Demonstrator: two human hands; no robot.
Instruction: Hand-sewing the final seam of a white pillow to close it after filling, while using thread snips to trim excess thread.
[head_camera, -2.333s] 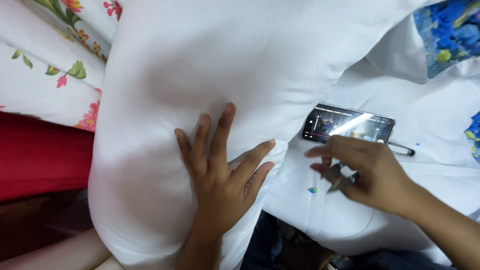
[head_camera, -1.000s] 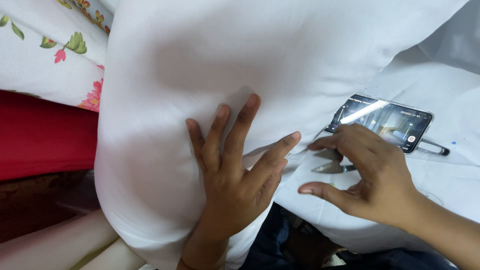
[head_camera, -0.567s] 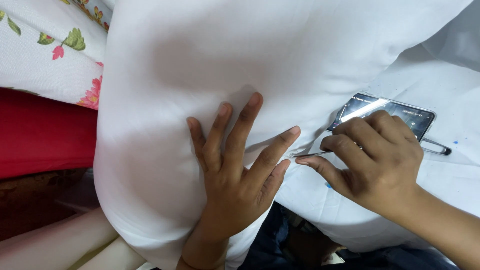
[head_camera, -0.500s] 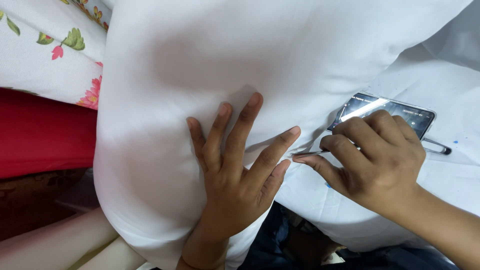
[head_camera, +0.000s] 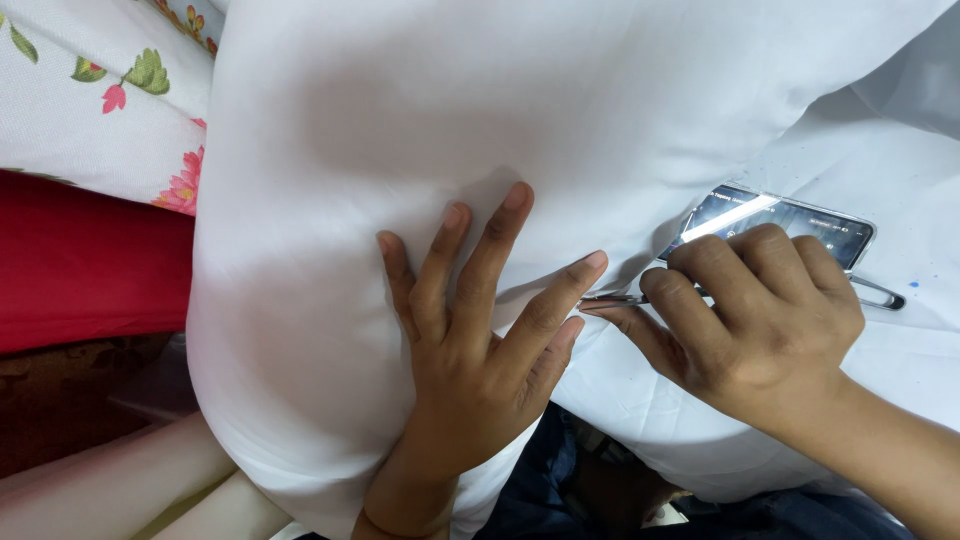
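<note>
Where it earlier hovered apart, right hand (head_camera: 760, 320), pinching small metal snips (head_camera: 612, 299), now meets flat-spread left hand (head_camera: 480, 330) at stuffed white fabric cushion (head_camera: 420, 130): cutting position reached.

Two hands — left hand (head_camera: 470, 350), right hand (head_camera: 755, 320) — one white pillow (head_camera: 500, 120), one phone (head_camera: 790, 215), one small metal snips (head_camera: 612, 299)

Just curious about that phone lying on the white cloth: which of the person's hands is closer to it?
Right. The right hand lies over the phone's lower edge, gripping a small metal tool. The left hand presses flat on the white pillow, well off to its left.
</note>
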